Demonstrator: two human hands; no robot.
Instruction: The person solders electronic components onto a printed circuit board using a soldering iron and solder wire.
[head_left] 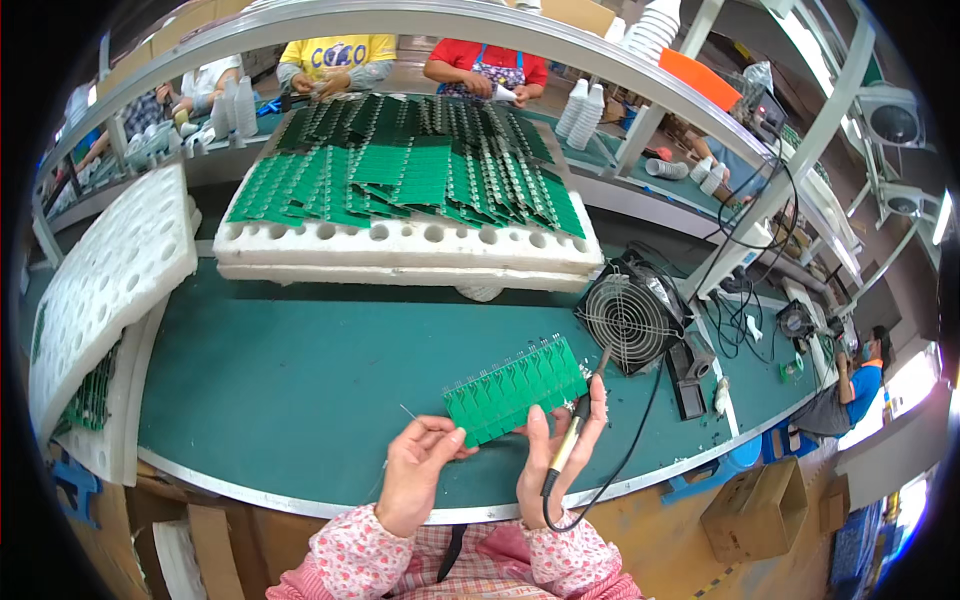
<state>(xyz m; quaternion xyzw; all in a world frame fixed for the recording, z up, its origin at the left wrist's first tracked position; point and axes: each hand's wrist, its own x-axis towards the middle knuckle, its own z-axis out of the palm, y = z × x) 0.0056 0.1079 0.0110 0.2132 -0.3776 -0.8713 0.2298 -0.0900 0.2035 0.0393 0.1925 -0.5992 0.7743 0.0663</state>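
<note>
A green circuit board panel (515,390) is held tilted above the table, with a row of metal pins along its far edge. My left hand (420,470) is closed on its near left corner, thumb on top. A thin wire (406,411) sticks out beside that hand; whether the fingers grip it I cannot tell. My right hand (555,450) is closed round a soldering iron (568,443) with a pale gold handle and black cable, its tip pointing away from me. The right thumb also touches the board's near right edge.
Many green boards (400,175) lie stacked on a white foam tray (330,245) at the back. Another foam tray (120,290) leans at the left. A fan (632,318) and a black iron stand (688,380) are at the right. Co-workers sit across the frame.
</note>
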